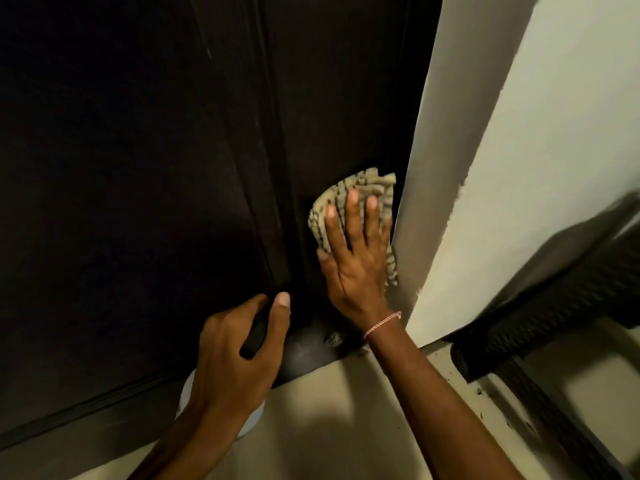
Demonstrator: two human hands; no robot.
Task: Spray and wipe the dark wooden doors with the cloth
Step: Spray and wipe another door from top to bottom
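Clearly the whole matter turns on the cloth (363, 183) lying directly under the right hand (353, 268), which presses it flat against the dark door (138, 168) with its fingers straight and spread, pointing up the panel. The cloth sits low on the door's right-hand strip, its far edge touching the pale wall edge (433, 168), so there is no room to sweep rightward. That strip runs up and down, and I judge the next stroke must follow it, upward or across to the left where the broad dark panel lies. The left hand (228, 362) hangs lower and to the left, near the door's bottom edge above the floor (346, 410), fingers curled round the black head of the spray bottle (254, 336), thumb lifted; the right hand is the nearer for wiping.
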